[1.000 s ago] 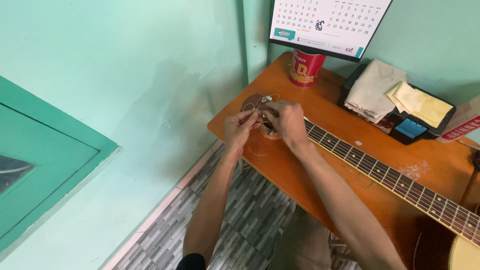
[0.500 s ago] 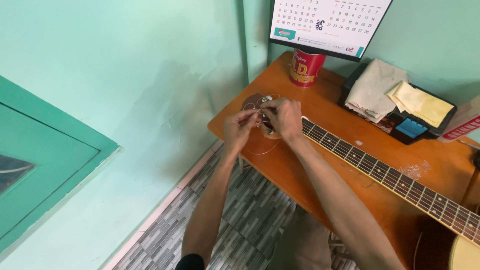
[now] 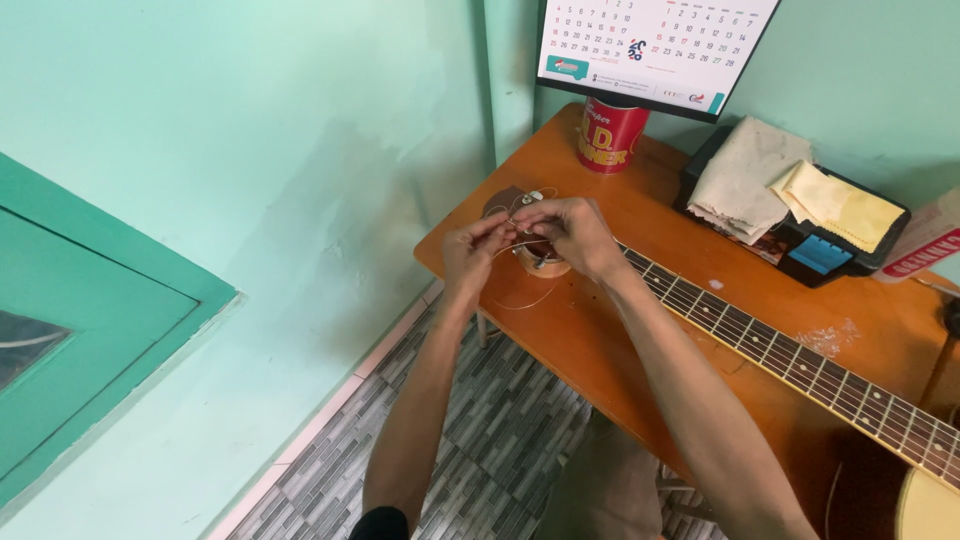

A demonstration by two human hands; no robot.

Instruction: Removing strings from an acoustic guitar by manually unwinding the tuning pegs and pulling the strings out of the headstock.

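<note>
Since half a second ago our hands have barely shifted at the guitar's headstock [image 3: 520,215]. Our left hand [image 3: 475,255] and right hand [image 3: 565,230] pinch a thin, pale guitar string [image 3: 530,300] that loops down over the orange table [image 3: 620,340].

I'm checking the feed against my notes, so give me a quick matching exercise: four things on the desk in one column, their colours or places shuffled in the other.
Things:
1. Can
2. Folded cloth
3. Guitar neck
4. Hands: left hand, right hand

Descriptions:
A. Pale yellow, on the black tray
B. At the guitar's headstock, pinching a thin string
C. Red, below the wall calendar
D. Lying across the orange table, running to the lower right

Pairs: 1-C, 2-A, 3-D, 4-B
</note>
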